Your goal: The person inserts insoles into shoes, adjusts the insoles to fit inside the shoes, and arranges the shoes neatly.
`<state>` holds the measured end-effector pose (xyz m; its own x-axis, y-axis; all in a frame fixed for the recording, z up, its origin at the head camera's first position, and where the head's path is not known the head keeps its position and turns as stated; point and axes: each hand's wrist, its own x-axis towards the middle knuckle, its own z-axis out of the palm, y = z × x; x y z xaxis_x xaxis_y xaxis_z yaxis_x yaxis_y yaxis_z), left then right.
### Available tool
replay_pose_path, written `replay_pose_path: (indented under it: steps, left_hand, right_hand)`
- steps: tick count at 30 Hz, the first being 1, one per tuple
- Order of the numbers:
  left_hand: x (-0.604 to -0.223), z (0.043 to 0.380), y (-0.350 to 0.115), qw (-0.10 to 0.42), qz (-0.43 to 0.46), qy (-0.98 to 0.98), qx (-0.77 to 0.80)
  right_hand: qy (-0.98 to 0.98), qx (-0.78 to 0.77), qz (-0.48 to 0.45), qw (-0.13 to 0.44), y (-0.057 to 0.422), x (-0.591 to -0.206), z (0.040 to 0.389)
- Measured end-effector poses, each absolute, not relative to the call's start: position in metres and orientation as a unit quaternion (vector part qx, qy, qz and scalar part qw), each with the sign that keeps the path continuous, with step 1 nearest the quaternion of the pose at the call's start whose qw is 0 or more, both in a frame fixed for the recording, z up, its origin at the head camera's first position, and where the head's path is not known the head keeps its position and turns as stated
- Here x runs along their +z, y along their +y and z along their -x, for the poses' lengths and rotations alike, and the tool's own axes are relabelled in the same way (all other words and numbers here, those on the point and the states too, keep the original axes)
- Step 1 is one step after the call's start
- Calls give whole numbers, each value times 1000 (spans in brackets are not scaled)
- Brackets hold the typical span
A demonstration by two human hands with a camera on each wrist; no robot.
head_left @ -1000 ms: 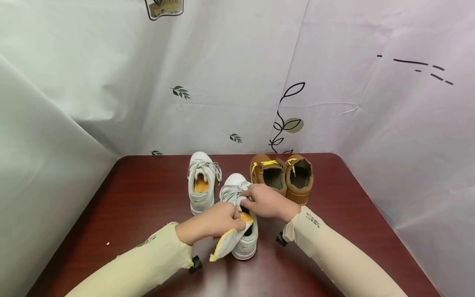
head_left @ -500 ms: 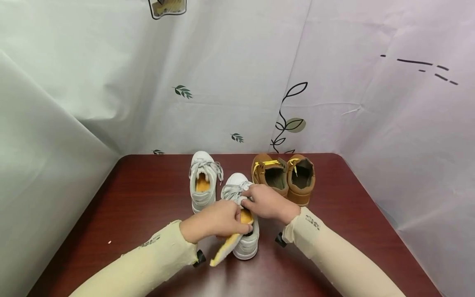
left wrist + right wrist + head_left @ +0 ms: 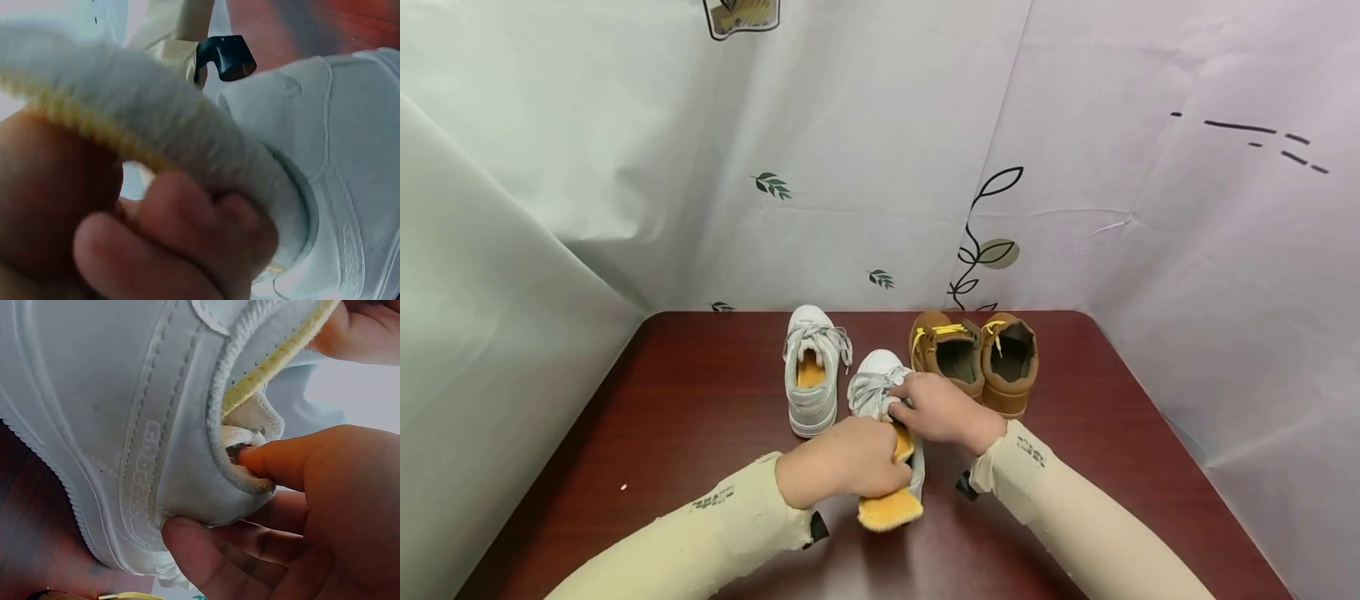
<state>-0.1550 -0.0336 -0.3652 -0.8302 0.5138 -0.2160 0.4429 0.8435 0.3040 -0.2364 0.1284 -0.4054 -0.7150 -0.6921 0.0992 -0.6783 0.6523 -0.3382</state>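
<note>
A white lace-up sneaker (image 3: 880, 365) stands toe-away near the middle of the table. My left hand (image 3: 852, 463) grips a fluffy yellow insole (image 3: 891, 511) with a pale underside, its front part inside the sneaker's opening and its heel end sticking out toward me. In the left wrist view, curled fingers hold the edge of the insole (image 3: 181, 119) beside the shoe's heel. My right hand (image 3: 942, 410) pinches the sneaker's collar; the right wrist view shows its thumb inside the rim and its fingers outside the sneaker (image 3: 106, 412).
The matching white sneaker (image 3: 811, 422), with yellow lining inside, stands to the left. Two brown shoes with yellow laces, a left one (image 3: 924, 354) and a right one (image 3: 1006, 402), stand behind my right hand. The dark red table (image 3: 700, 400) ends at a printed curtain (image 3: 850, 150).
My left hand has shifted right and toward me along the insole. The insole's heel end has swung right and now shows its yellow side up. The right hand keeps its hold.
</note>
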Motion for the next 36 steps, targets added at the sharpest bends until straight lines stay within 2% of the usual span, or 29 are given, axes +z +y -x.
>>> replay_pose_path:
  steps: [10, 20, 24, 31, 36]
  left_hand:
    - [-381, 168, -35, 75, -268, 947, 161]
    - [-392, 166, -27, 19, -214, 972, 93]
    - [-383, 156, -15, 26, -208, 977, 32]
    - [-370, 147, -17, 114, -213, 970, 36]
    - [-366, 152, -25, 108, -247, 958, 103]
  right_hand:
    - [914, -159, 373, -3, 125, -408, 236]
    - [919, -157, 362, -5, 125, -411, 233]
    - [923, -148, 354, -11, 125, -410, 232]
    - [923, -138, 358, -17, 123, -411, 232]
    - [923, -137, 359, -21, 123, -412, 233]
